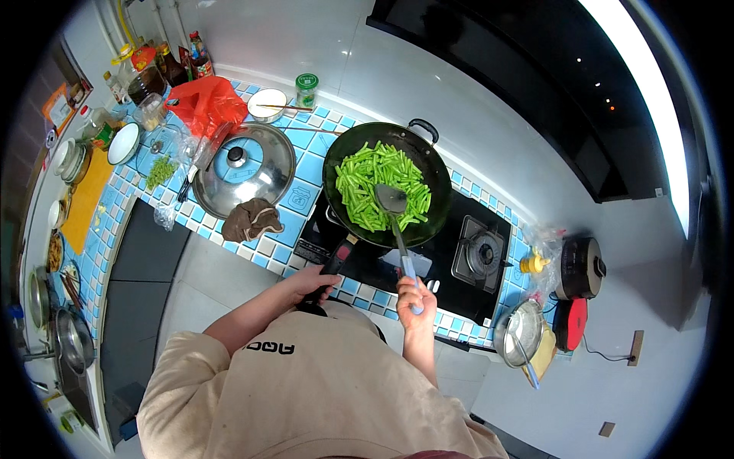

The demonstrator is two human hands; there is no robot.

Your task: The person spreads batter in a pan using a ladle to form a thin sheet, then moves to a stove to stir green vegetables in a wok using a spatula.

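A dark wok (427, 172) sits over the left side of a black gas hob (367, 267) and holds a heap of cut green beans (367, 178). My left hand (314, 284) is closed around the wok's black handle (338, 259). A spatula (405, 252) with a pale blue grip is held in my right hand (416, 298); its metal blade rests on the beans, right of the wok's middle. Left of the wok lies a steel-rimmed glass lid (281, 166), with a crumpled brown cloth (252, 221) at its lower edge.
On the left stand a red plastic bag (209, 103), a white bowl (268, 105), a green-lidded jar (306, 90) and several bottles. Right of the second burner (483, 253) are a yellow squeeze bottle (534, 262), a steel strainer (519, 333) and a dark electric cooker (580, 268). A range hood (516, 86) hangs above.
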